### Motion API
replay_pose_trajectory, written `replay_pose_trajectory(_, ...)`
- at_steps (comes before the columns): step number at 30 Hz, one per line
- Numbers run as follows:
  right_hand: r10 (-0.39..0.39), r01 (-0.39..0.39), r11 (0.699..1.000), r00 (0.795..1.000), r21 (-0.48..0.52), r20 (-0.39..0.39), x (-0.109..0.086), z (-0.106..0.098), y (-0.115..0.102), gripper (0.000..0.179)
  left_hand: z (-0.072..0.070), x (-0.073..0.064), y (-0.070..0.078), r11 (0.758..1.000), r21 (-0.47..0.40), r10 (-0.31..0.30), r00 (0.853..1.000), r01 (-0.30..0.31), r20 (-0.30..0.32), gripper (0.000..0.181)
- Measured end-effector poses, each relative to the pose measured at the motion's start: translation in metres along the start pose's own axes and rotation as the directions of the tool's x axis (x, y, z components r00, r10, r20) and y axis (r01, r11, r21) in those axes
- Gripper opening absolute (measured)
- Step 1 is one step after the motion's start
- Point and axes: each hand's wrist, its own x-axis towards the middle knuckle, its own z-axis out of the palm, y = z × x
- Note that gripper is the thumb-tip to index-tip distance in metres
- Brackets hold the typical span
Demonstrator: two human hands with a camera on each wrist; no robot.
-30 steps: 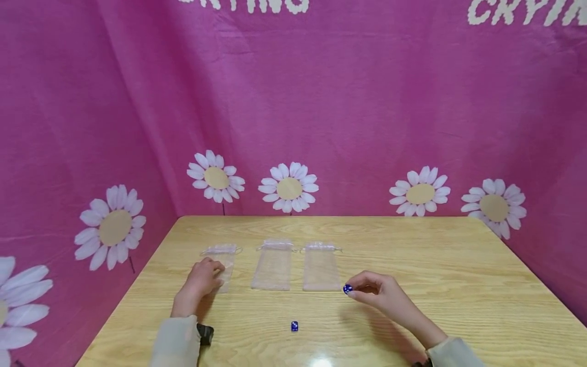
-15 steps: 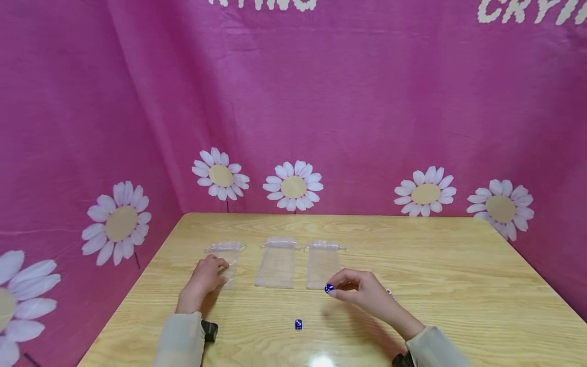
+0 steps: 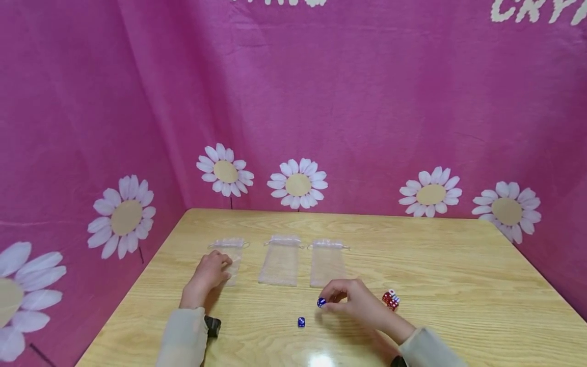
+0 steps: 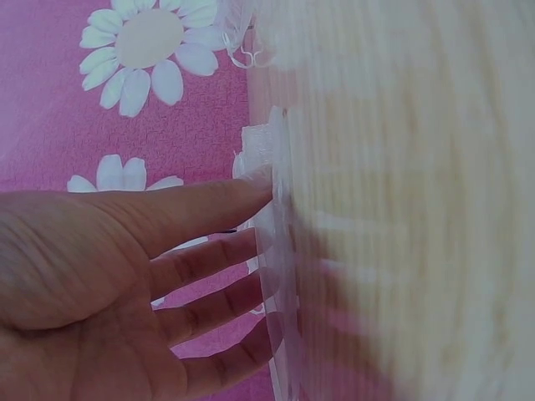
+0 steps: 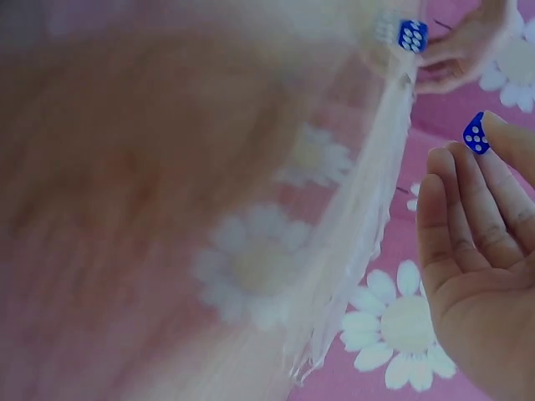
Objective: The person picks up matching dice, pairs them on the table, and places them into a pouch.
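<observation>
My right hand point(image 3: 355, 300) pinches a blue die point(image 3: 321, 302) with white pips between thumb and fingers, just above the table. A second blue die point(image 3: 301, 322) lies on the wood to its lower left. My left hand point(image 3: 211, 270) rests on the leftmost sheer drawstring bag point(image 3: 234, 257). In the left wrist view its thumb and extended fingertips touch the thin bag fabric point(image 4: 286, 251). The right wrist view shows the pinched die point(image 5: 476, 134) at the fingertips and the other die point(image 5: 412, 36) farther off.
Two more sheer bags, a middle one point(image 3: 281, 260) and a right one point(image 3: 327, 262), lie flat in a row. A small cluster of red and white dice point(image 3: 391, 299) sits beyond my right wrist. Pink flowered cloth point(image 3: 348, 112) hangs behind the wooden table point(image 3: 435, 255).
My right hand has moved left with the blue die, closer to the die on the table. The red and white dice have come into view behind it. My left hand stays on the bag.
</observation>
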Motion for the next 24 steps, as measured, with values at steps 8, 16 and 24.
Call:
replay_pose_trajectory(8,-0.020,0.024,0.999,0.996,-0.041,0.083,0.001,0.009,-0.006,0.007,-0.002,0.001,0.001,1.000,-0.001,-0.006,1.000,0.006,0.008,0.028)
replay_pose_trajectory(16,-0.123,0.141,0.982,0.983,-0.128,0.136,0.003,0.019,-0.006,0.005,-0.003,0.001,0.002,1.000,0.013,-0.005,1.000,0.005,0.012,0.027)
replay_pose_trajectory(24,-0.106,0.140,0.973,0.977,-0.182,0.183,0.005,0.021,-0.008,0.008,-0.003,0.000,0.001,1.000,0.007,0.009,1.000,-0.009,-0.001,0.025)
